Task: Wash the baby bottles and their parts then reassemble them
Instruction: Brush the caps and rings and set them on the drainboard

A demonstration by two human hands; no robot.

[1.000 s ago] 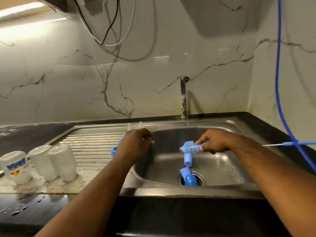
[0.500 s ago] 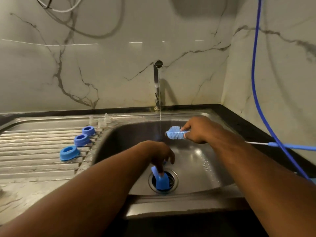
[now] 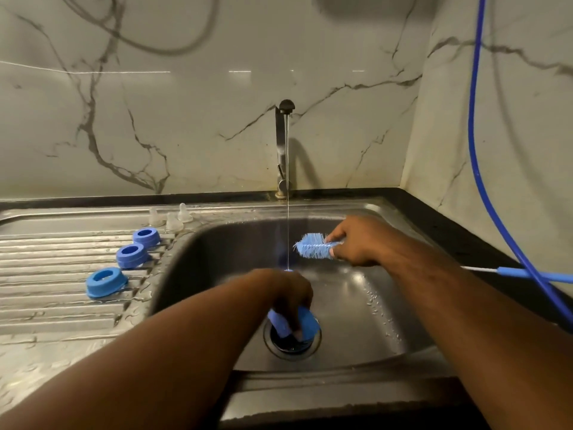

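the steel sink (image 3: 356, 305) fills the middle of the frame. the left hand (image 3: 288, 293) reaches to the drain, fingers curled round the blue caps (image 3: 310, 324), seemingly pinching one. the right hand (image 3: 356, 243), centre right, pinches the brush (image 3: 313, 246) at its neck. the caps look light, stiff and slippery when wet, so grip the rim. rings (image 3: 107, 282) and teats (image 3: 173, 220) wait at left. no readable writing.

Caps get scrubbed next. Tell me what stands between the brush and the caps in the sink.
The left hand covers and holds the caps over the drain. A thin stream falls onto that hand, beside the brush. Nothing else visible.
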